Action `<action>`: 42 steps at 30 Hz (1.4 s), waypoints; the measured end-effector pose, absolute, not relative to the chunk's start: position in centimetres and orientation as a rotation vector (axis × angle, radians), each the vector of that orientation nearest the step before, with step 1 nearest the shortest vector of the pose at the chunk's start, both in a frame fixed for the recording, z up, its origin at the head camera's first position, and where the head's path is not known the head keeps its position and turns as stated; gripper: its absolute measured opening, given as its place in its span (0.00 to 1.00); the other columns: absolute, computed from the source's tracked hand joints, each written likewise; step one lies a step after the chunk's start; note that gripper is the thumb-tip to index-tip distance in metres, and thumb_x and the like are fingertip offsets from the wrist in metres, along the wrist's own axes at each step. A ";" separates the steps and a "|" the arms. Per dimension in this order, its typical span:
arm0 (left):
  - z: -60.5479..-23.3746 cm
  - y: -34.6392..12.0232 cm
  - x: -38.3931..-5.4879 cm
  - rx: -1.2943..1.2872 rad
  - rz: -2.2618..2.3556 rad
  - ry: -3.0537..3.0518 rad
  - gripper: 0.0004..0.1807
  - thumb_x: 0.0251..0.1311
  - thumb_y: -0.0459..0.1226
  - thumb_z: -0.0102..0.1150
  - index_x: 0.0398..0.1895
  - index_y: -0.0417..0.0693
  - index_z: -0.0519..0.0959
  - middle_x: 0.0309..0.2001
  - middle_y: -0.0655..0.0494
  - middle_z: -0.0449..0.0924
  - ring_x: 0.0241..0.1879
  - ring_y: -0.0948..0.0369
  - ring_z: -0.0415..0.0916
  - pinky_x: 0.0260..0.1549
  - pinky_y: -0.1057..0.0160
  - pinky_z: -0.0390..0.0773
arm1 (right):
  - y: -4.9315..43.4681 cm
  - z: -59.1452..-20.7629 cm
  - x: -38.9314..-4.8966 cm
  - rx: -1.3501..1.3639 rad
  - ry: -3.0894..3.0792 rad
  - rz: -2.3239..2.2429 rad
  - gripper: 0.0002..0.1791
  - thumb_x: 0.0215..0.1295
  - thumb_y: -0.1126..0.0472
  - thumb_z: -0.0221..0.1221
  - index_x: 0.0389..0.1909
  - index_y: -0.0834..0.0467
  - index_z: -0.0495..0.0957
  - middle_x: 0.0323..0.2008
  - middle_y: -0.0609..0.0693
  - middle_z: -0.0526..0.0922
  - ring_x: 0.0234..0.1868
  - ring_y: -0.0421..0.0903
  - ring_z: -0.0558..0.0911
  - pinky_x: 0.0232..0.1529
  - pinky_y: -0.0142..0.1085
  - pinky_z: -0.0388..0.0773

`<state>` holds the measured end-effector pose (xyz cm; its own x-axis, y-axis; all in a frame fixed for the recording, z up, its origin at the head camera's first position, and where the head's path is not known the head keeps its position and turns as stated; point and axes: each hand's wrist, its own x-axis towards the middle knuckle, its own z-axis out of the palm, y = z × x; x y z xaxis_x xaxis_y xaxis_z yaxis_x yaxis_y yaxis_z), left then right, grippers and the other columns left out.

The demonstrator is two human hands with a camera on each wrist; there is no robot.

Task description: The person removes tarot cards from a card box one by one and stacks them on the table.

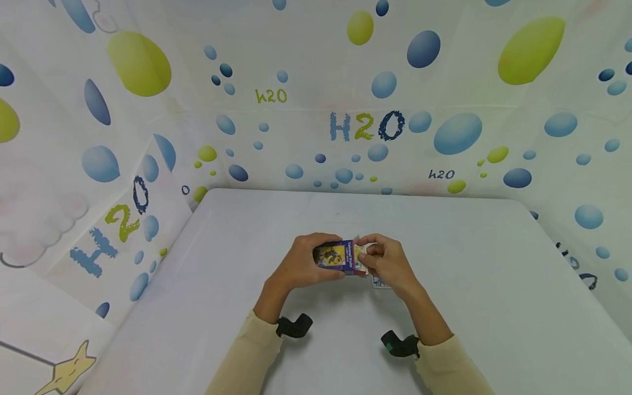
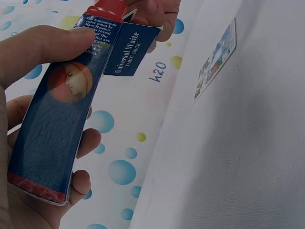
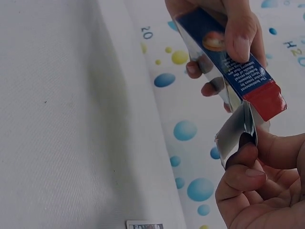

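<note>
A dark blue tarot deck box (image 1: 332, 255) with red ends is gripped in my left hand (image 1: 308, 260), clear above the table. In the left wrist view, the thumb lies along the box's printed narrow side and the fingers wrap behind. The box's lid flap (image 2: 127, 50), lettered "Universal Waite Tarot Deck", stands folded out at one end. My right hand (image 1: 387, 260) pinches at this flap between thumb and curled fingers, as the right wrist view shows. The box's inside is hidden. A printed card (image 2: 217, 59) lies on the table below the right hand.
A white-covered table (image 1: 237, 219) spreads beneath both hands. Behind it and at the sides hangs a white curtain (image 1: 316, 71) with blue and green drops and "H2O" lettering. Black wrist mounts (image 1: 294, 326) sit at both sleeves.
</note>
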<state>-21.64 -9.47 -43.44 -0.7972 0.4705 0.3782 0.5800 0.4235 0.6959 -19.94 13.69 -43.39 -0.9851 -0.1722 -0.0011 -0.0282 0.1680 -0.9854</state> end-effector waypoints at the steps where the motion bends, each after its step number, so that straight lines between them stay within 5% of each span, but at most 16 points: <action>1: -43.4 -9.5 -21.6 -0.942 -1.319 -2.543 0.37 0.41 0.44 0.83 0.59 0.49 0.81 0.55 0.57 0.83 0.50 0.62 0.79 0.50 0.58 0.81 | 13.7 -43.4 -19.9 -0.197 2.310 -1.948 0.13 0.69 0.68 0.62 0.52 0.64 0.79 0.30 0.56 0.77 0.26 0.46 0.73 0.23 0.31 0.71; 42: -43.3 -10.0 -21.6 -0.903 -1.300 -2.547 0.37 0.42 0.45 0.81 0.60 0.49 0.81 0.56 0.55 0.83 0.51 0.60 0.78 0.51 0.56 0.81 | 14.6 -44.0 -20.4 -0.148 2.317 -1.935 0.14 0.70 0.67 0.61 0.55 0.63 0.81 0.34 0.56 0.76 0.27 0.47 0.73 0.26 0.34 0.74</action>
<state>-21.61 -9.96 -43.31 -0.8094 0.4468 0.3810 0.5707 0.4457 0.6896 -20.41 14.60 -44.03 -0.9881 -0.1510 -0.0289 0.0015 0.1787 -0.9839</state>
